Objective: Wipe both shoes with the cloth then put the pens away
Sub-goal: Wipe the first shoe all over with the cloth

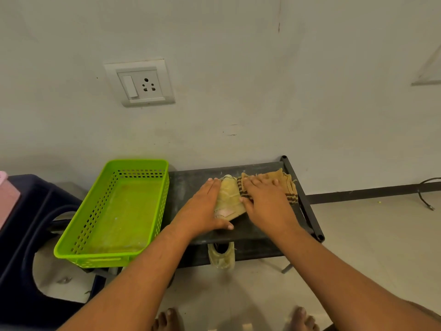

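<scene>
Left of the beige shoe (pixel 229 197) stands the green basket (pixel 95 211); my left hand (pixel 202 206) braces the shoe's left side, fingers straight. My right hand (pixel 267 199) presses the striped cloth (pixel 286 185) onto the shoe's right side, fingers spread flat. The second shoe (pixel 222 256) sits beneath it.

Dim, greenish indoor light is spreading evenly over the pale painted wall (pixel 250 68), and shadows are falling faint and soft-edged. The bright green perforated plastic basket (pixel 137 161) is glowing almost oversaturated. The pale yellow shoe (pixel 221 258) beneath the dark metal rack (pixel 188 187) is sitting in shade. The wide lens is skewing the white wall socket plate (pixel 139 82).
</scene>
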